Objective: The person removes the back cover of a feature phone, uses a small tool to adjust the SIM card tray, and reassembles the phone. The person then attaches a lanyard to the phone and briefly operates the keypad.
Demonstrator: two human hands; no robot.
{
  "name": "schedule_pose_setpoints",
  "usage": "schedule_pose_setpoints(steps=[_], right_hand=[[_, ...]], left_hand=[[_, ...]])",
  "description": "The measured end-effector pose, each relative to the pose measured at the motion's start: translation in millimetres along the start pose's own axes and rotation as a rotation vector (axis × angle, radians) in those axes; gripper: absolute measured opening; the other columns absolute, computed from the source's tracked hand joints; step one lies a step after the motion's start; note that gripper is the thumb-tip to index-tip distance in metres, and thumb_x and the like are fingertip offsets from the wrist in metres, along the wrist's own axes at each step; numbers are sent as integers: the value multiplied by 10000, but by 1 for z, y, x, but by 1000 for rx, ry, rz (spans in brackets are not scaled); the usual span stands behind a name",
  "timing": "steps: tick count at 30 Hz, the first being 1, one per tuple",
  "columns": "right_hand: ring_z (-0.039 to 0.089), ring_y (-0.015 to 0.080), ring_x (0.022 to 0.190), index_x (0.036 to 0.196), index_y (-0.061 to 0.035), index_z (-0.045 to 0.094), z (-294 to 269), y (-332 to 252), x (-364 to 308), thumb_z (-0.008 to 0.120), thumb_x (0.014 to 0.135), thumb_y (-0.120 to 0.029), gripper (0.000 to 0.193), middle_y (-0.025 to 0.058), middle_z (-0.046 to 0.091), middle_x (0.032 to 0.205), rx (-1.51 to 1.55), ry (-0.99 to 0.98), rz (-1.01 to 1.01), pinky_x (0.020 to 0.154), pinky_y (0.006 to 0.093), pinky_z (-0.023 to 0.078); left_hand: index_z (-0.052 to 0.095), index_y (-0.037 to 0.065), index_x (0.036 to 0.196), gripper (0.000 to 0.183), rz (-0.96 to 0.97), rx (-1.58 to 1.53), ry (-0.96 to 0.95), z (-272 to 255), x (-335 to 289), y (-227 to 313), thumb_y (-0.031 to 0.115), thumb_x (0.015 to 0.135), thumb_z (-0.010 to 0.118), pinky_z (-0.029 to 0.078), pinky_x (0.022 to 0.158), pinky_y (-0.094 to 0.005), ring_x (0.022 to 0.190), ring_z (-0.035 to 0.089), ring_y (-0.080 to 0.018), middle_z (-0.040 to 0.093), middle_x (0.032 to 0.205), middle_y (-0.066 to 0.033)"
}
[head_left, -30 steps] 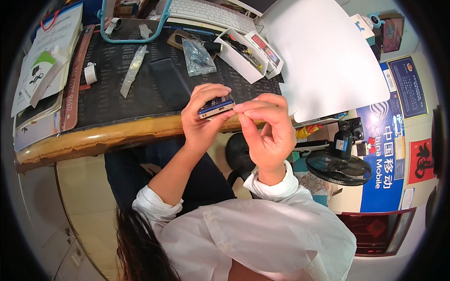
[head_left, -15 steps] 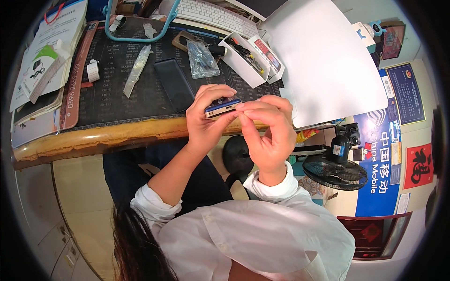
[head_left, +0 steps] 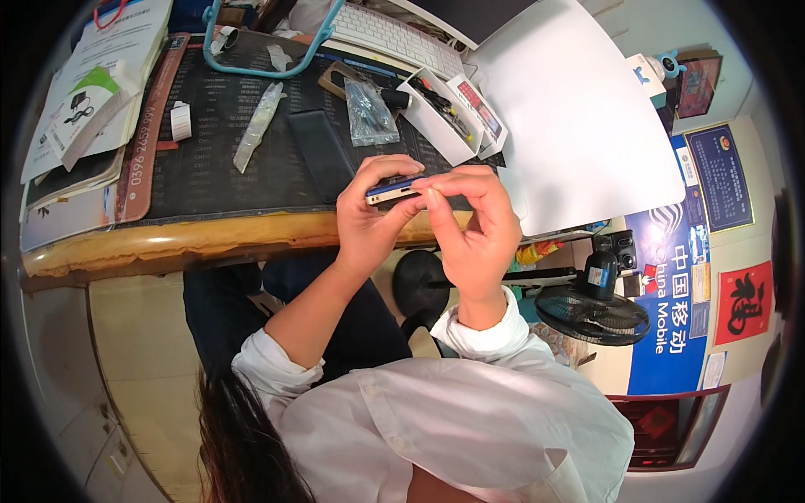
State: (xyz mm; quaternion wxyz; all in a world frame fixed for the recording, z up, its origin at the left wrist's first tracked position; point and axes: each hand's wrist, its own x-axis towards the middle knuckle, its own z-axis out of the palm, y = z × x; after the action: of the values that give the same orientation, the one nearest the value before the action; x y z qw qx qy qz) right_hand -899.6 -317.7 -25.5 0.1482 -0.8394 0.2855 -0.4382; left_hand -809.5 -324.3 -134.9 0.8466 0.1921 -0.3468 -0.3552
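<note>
Phone [head_left: 392,189], a slim dark handset with a pale edge, is held edge-on above the near rim of the wooden tabletop [head_left: 168,243], gripped between both hands. Left hand [head_left: 373,220] wraps around it from below, fingers curled over its far side. Right hand [head_left: 474,222] pinches the handset's right end, thumb and forefinger pressed together at its edge. Beyond the hands, a black mat [head_left: 226,142] covers the tabletop, carrying a flat dark slab [head_left: 317,155], a clear plastic bag [head_left: 369,113] of small parts, a long clear wrapper [head_left: 258,126] and an open white box [head_left: 440,117]. A white keyboard [head_left: 394,33] lies at the far edge. A large white sheet [head_left: 579,126] spreads to the right, just beside the hands. Papers [head_left: 84,101] are stacked at far left. A black fan [head_left: 591,310] stands on the floor, near right.
</note>
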Motion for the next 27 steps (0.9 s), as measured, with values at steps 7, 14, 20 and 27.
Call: schedule_pose_setpoints(steps=[7,14,20,27], right_hand=[[665,174,849,971,-14,665,5,-1,4,748,859,40,149,75,707,936,51,-28,56,775,295,524],[678,158,858,984,-3,640,9,-7,6,733,879,42,147,91,701,956,202,-42,139,781,284,533],[641,211,875,978,-45,665,2,-9,11,762,831,24,189,41,702,928,-92,-129,-99,782,327,499],[612,233,825,954,-74,663,-10,-18,28,779,764,-13,231,47,684,907,-363,-294,-408,709,345,435]], left_hand=[[669,1,1079,346,-40,-89,27,-1,0,1,27,782,844,495,940,-320,1034,627,-183,663,1129,-104],[643,-22,1113,334,25,29,-31,-6,0,-3,147,879,810,505,954,-343,1063,629,-197,661,1154,-133],[651,-16,1099,286,50,24,-43,-6,0,-5,52,854,781,503,941,-338,1052,626,-197,664,1140,-131],[670,6,1086,330,104,102,-40,-4,1,-3,52,792,811,494,939,-333,1041,625,-209,684,1124,-109]])
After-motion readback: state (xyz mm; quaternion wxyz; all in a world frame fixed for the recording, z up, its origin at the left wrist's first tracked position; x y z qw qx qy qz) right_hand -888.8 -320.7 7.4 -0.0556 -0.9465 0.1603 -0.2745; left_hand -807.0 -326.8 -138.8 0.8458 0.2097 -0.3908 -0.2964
